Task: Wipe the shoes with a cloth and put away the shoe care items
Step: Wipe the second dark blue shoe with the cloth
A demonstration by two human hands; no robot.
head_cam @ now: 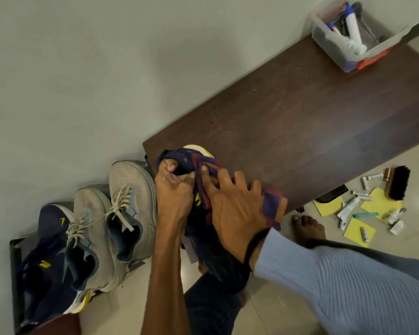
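Wiping occupies us: our left hand (173, 189) grips the navy shoe (183, 160), our right hand (232, 204) presses the cloth (272, 204) flat-fingered, next stroking onward

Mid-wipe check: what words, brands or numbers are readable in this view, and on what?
No legible words or numbers anywhere.
Navy shoe on the rack: yellow logo mark only, no letters.
Held shoe: yellow marking, partly hidden by the cloth, unreadable.
Boxed tubes in the clear box: print too blurred.
Loose tubes on the floor: print too small.
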